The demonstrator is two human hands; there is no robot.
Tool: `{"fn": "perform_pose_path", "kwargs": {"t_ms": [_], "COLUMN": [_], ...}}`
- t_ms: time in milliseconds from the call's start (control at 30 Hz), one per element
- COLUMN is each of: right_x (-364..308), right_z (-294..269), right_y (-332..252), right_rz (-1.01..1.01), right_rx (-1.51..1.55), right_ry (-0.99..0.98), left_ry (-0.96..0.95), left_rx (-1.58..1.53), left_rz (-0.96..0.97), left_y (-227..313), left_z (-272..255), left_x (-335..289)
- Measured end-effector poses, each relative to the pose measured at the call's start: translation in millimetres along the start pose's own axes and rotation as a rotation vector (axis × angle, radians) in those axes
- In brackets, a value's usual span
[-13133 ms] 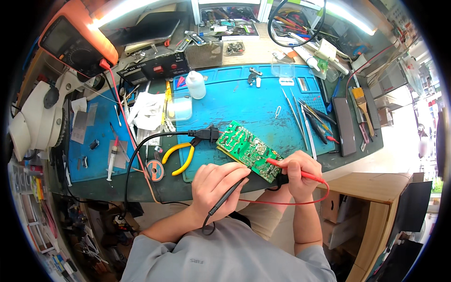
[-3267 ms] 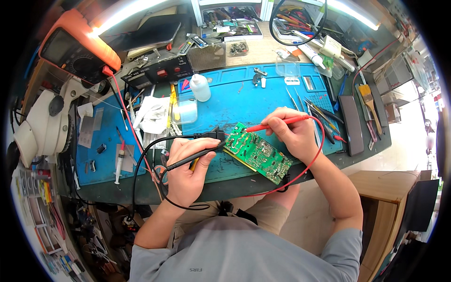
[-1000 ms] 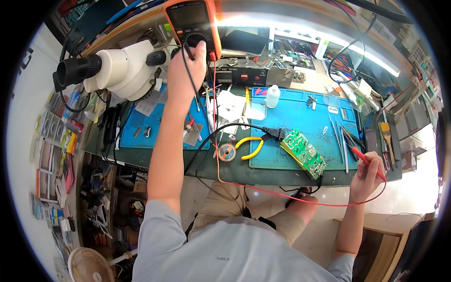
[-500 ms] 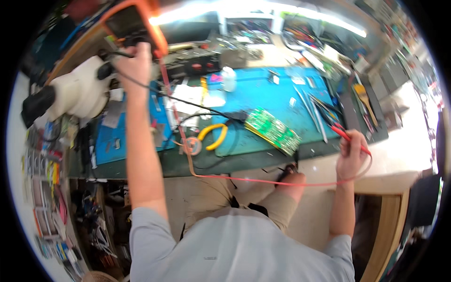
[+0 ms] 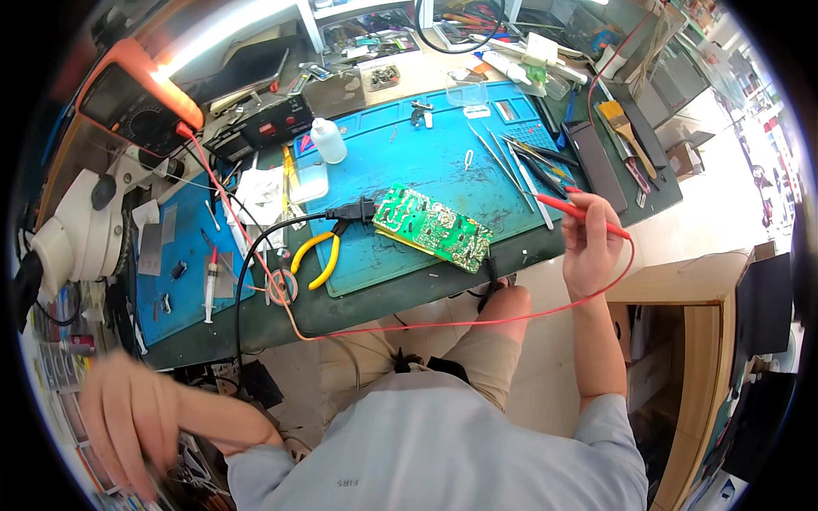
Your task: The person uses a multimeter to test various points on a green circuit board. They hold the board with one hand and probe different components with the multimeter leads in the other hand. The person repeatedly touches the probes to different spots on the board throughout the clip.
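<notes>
Probing seems idle, right hand (image 5: 594, 247) pinching red probe (image 5: 558, 205), left hand (image 5: 128, 417) grip unclear, contact needing nine-o'clock reach to circuit board (image 5: 433, 228).

We see a short-sleeved grey shirt (image 5: 443, 443) with dark lettering (image 5: 347, 483), and beige shorts (image 5: 487, 345) below the bench's near edge (image 5: 196, 347).

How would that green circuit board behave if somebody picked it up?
The green circuit board would probably stay stiff, given its flat, straight-edged shape. The black plug at its left end seems attached, so it may drag along. Its exposed, solder-dotted face looks fairly easy to damage.
</notes>
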State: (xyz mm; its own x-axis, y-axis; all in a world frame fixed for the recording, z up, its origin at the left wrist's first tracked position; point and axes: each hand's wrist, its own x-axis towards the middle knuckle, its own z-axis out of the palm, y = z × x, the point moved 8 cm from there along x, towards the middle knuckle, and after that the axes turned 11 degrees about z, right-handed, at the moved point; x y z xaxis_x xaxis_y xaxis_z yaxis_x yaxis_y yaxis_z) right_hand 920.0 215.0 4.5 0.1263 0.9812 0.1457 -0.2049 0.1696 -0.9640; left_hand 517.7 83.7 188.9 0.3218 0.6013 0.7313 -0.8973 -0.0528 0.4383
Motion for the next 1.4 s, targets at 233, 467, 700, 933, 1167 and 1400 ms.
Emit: {"fn": "perform_pose_path", "kwargs": {"t_ms": [233,467,700,933,1167,1400], "right_x": [8,5,2,2,35,33], "right_z": [41,39,36,45,68,80], "right_y": [16,22,28,18,-3,4], "right_rz": [-0.027,-0.053,-0.049,-0.069,-0.106,-0.263], "right_rx": [-0.046,-0.088,-0.051,-0.140,-0.261,-0.425], "right_ry": [-0.130,-0.159,-0.125,-0.143,-0.245,-0.269], "left_ry": [0.310,0.471,0.220,0.346,0.379,0.423], "left_rx": [0.526,1.302,1.643,1.673,1.683,1.619], "left_rz": [-0.900,-0.262,-0.109,-0.151,-0.098,-0.052], "left_y": [-110,-139,-155,-158,-160,-157], "left_z": [-55,-109,-113,-126,-131,-130], "left_x": [-47,-74,-48,-41,-40,-48]}}
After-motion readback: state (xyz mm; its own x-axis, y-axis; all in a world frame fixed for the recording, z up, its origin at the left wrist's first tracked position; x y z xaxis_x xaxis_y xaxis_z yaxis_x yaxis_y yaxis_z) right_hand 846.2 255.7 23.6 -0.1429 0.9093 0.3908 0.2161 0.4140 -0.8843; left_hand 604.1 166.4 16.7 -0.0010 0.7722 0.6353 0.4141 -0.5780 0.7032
